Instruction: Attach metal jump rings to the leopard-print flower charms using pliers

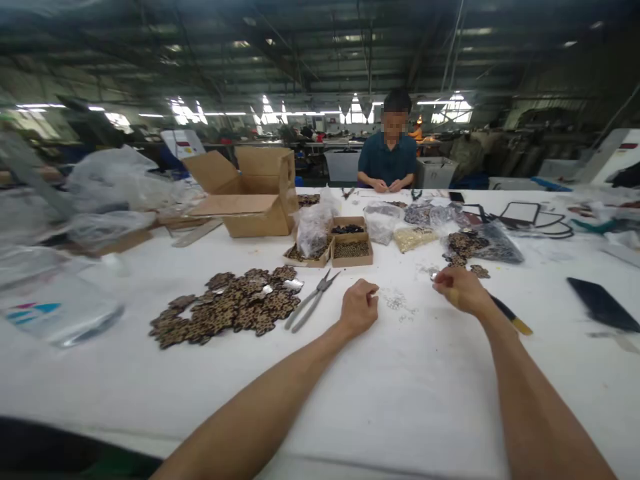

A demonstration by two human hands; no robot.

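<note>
Small metal rings (395, 300) are seen just R of centre frame; a pink/blue logo on the plastic bag (60, 307) (lower L) can't be read, & the white table (400, 407) is set in a strip-lit hall. They're scattered btwn the left hand (360, 307), curled, contents unclear, & the right hand (463, 290), where a shiny piece (434, 275) is pinched w/ fingertips.

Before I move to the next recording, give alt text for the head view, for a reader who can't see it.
The left hand curls beside tiny pale rings on a white table; the right hand pinches a small shiny piece, too blurred to identify. Pliers and piled leopard-print pieces lie further left. Beyond are an open cardboard box and a person.
</note>
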